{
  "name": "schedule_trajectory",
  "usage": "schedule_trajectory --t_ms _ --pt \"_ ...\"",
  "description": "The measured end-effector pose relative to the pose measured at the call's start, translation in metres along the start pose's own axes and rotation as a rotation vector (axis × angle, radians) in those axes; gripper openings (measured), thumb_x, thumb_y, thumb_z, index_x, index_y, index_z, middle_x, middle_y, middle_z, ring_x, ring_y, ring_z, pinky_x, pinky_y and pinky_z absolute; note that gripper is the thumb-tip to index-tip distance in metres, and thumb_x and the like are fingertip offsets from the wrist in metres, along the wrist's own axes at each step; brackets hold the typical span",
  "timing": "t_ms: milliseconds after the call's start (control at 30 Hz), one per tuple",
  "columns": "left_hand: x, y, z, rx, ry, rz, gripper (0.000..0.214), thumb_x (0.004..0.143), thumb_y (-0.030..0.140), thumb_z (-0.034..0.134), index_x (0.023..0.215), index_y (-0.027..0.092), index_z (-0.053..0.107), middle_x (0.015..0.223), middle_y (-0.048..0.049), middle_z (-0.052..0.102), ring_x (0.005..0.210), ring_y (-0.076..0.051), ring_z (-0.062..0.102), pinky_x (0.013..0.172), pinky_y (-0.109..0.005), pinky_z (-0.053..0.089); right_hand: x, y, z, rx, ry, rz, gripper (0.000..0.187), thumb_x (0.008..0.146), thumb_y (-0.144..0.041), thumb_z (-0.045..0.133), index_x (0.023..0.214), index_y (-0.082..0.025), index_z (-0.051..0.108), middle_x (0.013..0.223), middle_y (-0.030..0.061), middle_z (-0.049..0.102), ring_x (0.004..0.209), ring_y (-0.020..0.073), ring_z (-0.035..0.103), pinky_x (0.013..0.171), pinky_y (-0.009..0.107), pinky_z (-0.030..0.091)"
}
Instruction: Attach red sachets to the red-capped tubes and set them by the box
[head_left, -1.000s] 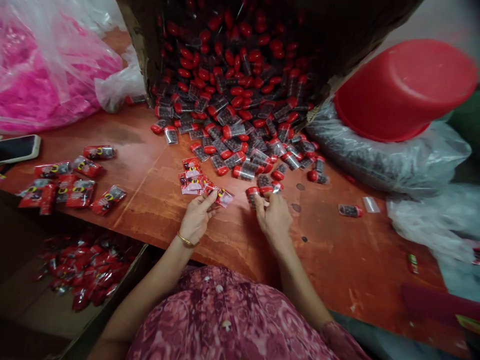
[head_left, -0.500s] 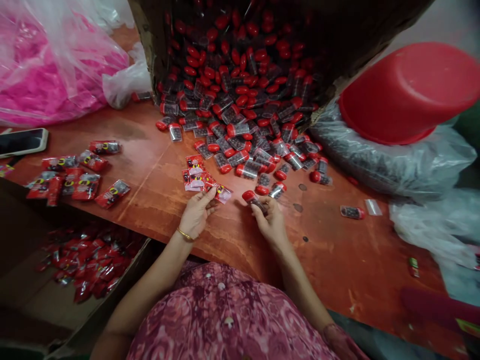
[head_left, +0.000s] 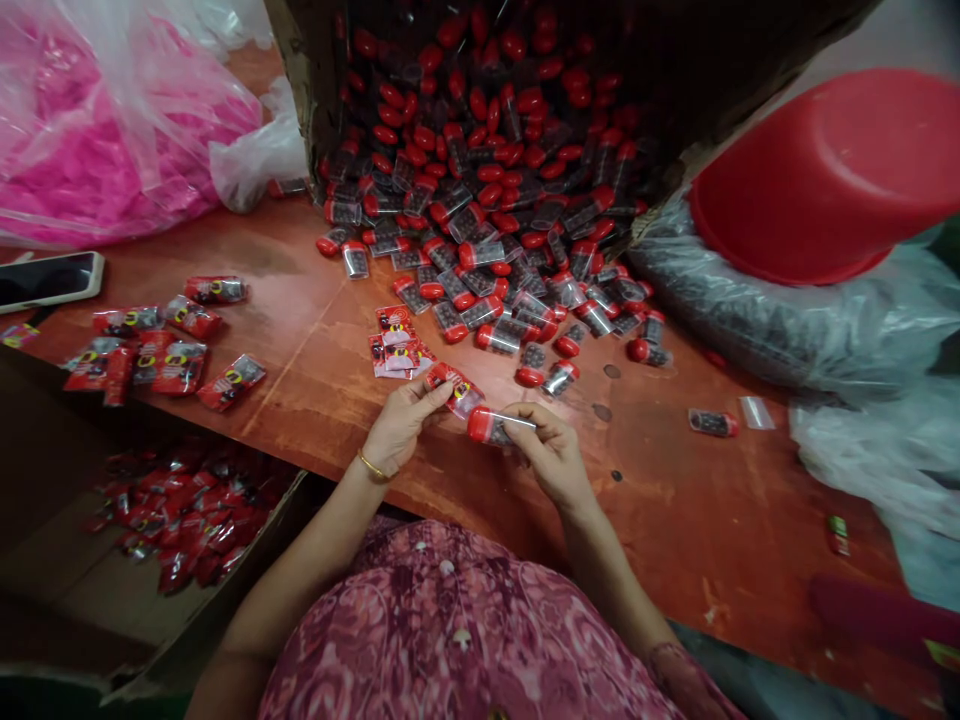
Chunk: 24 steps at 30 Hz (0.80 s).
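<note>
My left hand [head_left: 401,425] pinches a red printed plastic sachet [head_left: 457,390] between thumb and fingers. In my right hand [head_left: 551,450] is a small clear bottle [head_left: 499,427] with a red cap and dark pellets inside, its cap pointing left at the sachet's lower edge. Whether the two touch I cannot tell. Behind my left hand lie several flat sachets [head_left: 397,340] in a small pile. A heap of similar red-capped bottles [head_left: 480,255] spills from a dark carton toward my hands.
Filled red packets [head_left: 180,367] and a phone [head_left: 52,280] lie on the left of the table [head_left: 300,400]. Below the edge, a box [head_left: 277,535] holds more packets. A pink-filled bag [head_left: 97,140] stands back left. On the right, a red tub [head_left: 832,180] sits on a plastic bag [head_left: 787,330].
My left hand has drawn the sachet away from the small pile, toward the right. My right hand has brought the bottle lower and left, turning it nearly level beside the sachet.
</note>
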<state>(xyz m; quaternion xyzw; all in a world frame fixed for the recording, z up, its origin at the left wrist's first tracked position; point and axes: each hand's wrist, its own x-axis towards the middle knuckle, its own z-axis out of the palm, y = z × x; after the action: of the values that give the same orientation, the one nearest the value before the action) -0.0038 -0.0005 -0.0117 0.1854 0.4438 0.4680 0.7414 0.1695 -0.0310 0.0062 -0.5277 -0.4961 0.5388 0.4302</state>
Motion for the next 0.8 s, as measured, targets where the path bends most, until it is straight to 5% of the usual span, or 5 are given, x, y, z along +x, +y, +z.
schedule_trajectory --t_ms 333,500,800 --pt "0.003 -0.001 0.003 0.075 0.045 0.174 0.03 0.053 0.032 0.081 0.074 0.015 0.068 0.072 0.0027 0.066 0.068 -0.008 0.056 0.069 -0.02 0.044 -0.006 0.012 0.002 -0.224 0.049 -0.103 0.013 0.075 -0.03 0.059 0.077 -0.017 0.062 0.063 -0.001 0.058 0.054 0.0097 0.048 0.052 0.022 0.039" --pt "0.004 0.002 0.002 0.128 -0.043 0.098 0.032 0.052 0.035 0.081 0.072 0.014 0.067 0.072 0.001 0.066 0.066 -0.009 0.057 0.067 -0.021 0.045 -0.004 0.016 0.001 -0.174 0.076 -0.066 0.017 0.075 -0.033 0.058 0.08 -0.017 0.061 0.062 -0.0013 0.058 0.053 0.0099 0.048 0.051 0.022 0.038" --pt "0.006 0.006 -0.004 0.051 0.004 -0.034 0.035 0.052 0.038 0.081 0.074 0.016 0.065 0.072 0.001 0.068 0.063 -0.01 0.061 0.062 -0.022 0.049 -0.006 0.011 0.0 -0.066 0.075 -0.028 0.023 0.073 -0.041 0.063 0.077 -0.019 0.061 0.058 -0.0019 0.056 0.051 0.0102 0.048 0.049 0.023 0.039"
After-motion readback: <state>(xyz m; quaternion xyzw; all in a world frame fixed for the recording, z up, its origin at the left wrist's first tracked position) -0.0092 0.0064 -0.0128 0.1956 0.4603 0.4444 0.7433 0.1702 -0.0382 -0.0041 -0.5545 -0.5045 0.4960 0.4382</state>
